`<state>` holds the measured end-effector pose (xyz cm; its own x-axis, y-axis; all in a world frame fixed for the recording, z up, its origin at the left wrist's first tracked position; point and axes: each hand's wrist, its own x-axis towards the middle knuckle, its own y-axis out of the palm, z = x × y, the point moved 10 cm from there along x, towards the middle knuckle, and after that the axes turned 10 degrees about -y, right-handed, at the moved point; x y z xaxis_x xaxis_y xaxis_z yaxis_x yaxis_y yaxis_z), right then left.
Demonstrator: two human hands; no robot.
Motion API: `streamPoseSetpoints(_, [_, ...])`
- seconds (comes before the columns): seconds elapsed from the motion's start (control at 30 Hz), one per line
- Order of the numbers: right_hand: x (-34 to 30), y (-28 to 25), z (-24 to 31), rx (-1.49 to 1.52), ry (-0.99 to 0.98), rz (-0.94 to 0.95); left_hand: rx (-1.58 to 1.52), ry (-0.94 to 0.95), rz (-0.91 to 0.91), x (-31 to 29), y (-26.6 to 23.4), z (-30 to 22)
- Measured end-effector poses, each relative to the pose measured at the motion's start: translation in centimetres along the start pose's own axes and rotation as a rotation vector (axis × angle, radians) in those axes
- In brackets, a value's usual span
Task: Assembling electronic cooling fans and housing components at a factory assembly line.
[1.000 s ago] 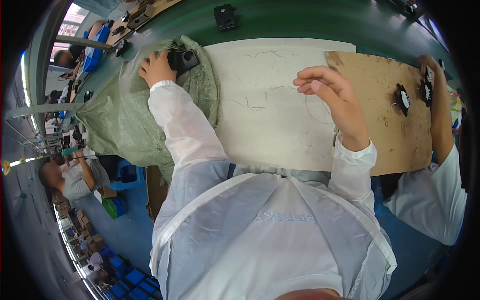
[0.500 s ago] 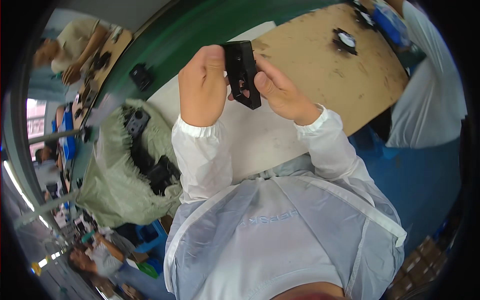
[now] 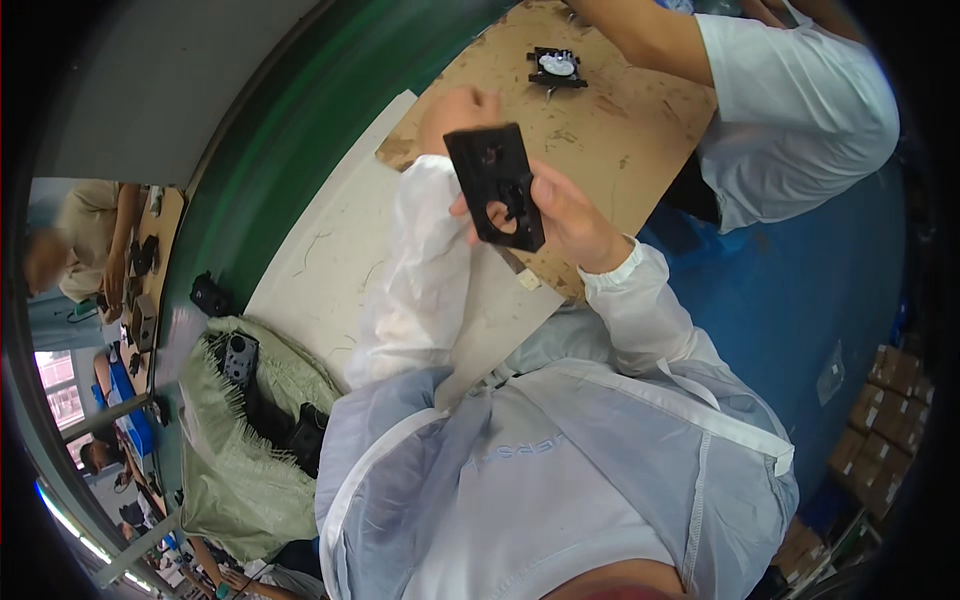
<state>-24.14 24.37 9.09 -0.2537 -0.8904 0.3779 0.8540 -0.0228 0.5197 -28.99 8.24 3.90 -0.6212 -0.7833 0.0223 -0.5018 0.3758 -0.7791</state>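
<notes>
A black, flat rectangular plastic housing (image 3: pixel 478 172) with a large round cutout near its lower end hangs tilted above the table. My right hand (image 3: pixel 575 222) grips it by its right edge, the thumb on the near side and fingertips showing past the opposite edge. Just beyond the housing's upper end is my left hand (image 3: pixel 450 118), reaching away from me. Its fingers are smeared and partly hidden, so whether they hold anything is unclear. Farther up the table lies a black part with a white disc (image 3: pixel 557 66).
White sheeting (image 3: pixel 330 250) covers the table's near left, beside brown board (image 3: pixel 630 130). A green woven sack (image 3: pixel 215 480) with black parts stands at the left, near another black part (image 3: pixel 209 295). A co-worker's white sleeve (image 3: pixel 790 90) is at the right; cartons (image 3: pixel 880 430) are stacked behind.
My left hand has let go of the housing and moved up and away. The housing, in my right hand, has turned its broad face toward me. The view has swung right.
</notes>
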Motion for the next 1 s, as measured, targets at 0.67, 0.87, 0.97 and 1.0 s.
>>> streamPoseSetpoints(0.67, [-3.9,-8.2,6.7,-0.297,-0.217,-0.396,-0.211,0.466,-0.633,-4.2,-3.5,-6.5])
streamPoseSetpoints(0.87, [-0.8,-7.6,6.2,-0.437,-0.252,-0.491,-0.693,0.438,-0.637,-9.6,-12.6,-3.3])
streamPoseSetpoints(0.97, [2.0,-3.6,5.8,-0.636,-0.331,-0.395,-1.153,0.134,-0.428,-9.7,-14.6,-0.4])
streamPoseSetpoints(1.0, [2.8,-2.3,5.7,-0.662,-0.349,-0.357,-1.192,0.104,-0.353,-9.6,-14.9,0.0])
